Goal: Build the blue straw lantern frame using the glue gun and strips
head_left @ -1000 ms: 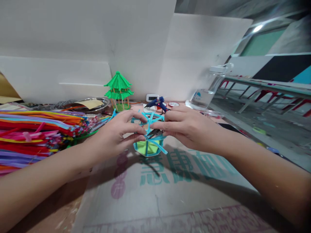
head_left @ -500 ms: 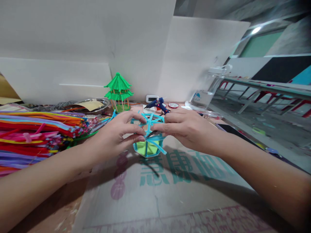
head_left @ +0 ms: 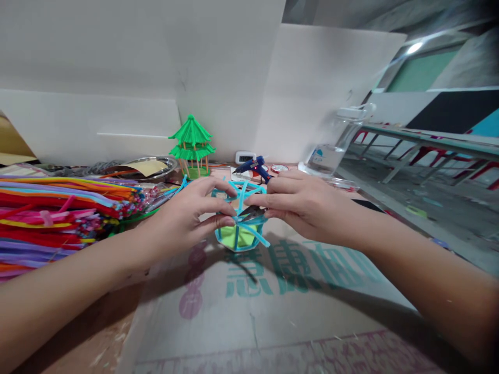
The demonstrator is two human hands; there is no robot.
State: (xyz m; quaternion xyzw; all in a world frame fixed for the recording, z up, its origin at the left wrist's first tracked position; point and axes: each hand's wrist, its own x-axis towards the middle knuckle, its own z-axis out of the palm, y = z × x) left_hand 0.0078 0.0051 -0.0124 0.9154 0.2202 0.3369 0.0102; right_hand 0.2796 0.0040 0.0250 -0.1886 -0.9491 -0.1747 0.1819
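Note:
A small basket-like frame of light-blue pipe cleaners [head_left: 236,243] with a yellow-green base stands on the printed sheet in front of me. Thumb and fingertips of my left hand [head_left: 202,206] pinch a blue strip at the frame's near upper rim. From the other side, my right hand [head_left: 302,202] has its fingers closed round a small pointed metal tool [head_left: 251,212], whose tip lies against the same rim. The tool's handle is hidden in the hand, so its exact kind is unclear. One loose blue strip end [head_left: 259,236] sticks out to the lower right.
Bundles of coloured pipe cleaners [head_left: 50,208] lie at the left. Behind the frame are a green model pavilion [head_left: 191,150], a blue glue gun [head_left: 251,166], a small digital clock [head_left: 245,157] and a metal dish [head_left: 167,169]. A clear water bottle [head_left: 331,145] stands back right.
The view has shifted slightly. The metal tool shows a little wider between my hands, while both hands keep nearly the same place and grip at the rim.

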